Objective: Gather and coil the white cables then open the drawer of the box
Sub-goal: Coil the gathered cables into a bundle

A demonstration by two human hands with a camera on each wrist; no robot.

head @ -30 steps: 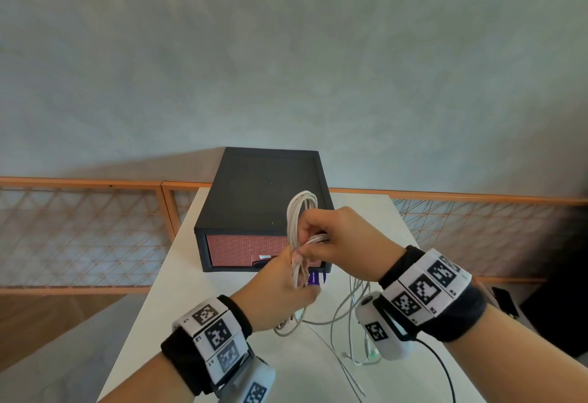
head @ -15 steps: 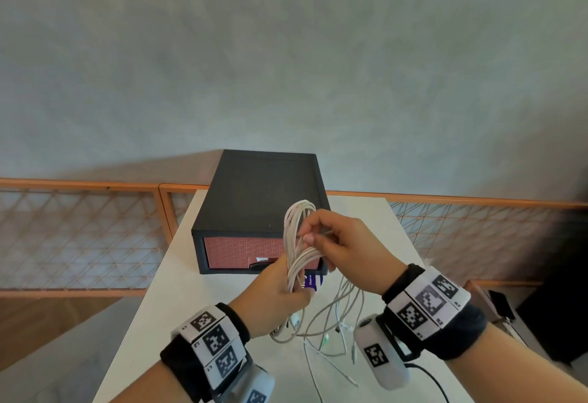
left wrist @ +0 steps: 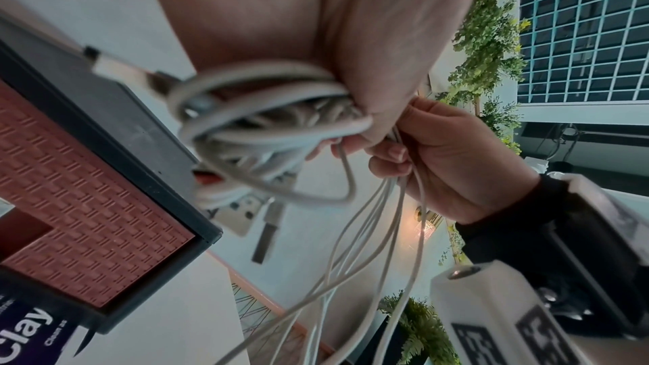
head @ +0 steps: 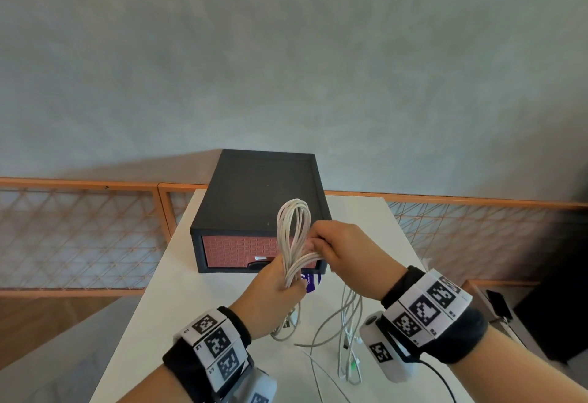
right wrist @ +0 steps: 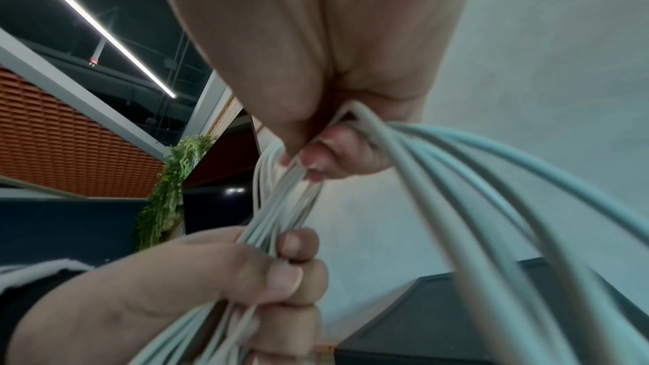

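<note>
White cables [head: 294,237]: upright loop, long axis vertical, base gripped in the left hand [head: 273,299]. Right hand [head: 343,256], beside the loop, pinches trailing strands. Box [head: 261,208] drawer beyond, shut; left hand nearer.

I see smooth, soft-looking white cables [head: 292,237] in my left hand [head: 270,300]. Behind it, the box [head: 264,192] is dull black, and its drawer [head: 238,251] front is bumpy reddish plastic. The table [head: 191,275] below looks smooth, matt white.
</note>
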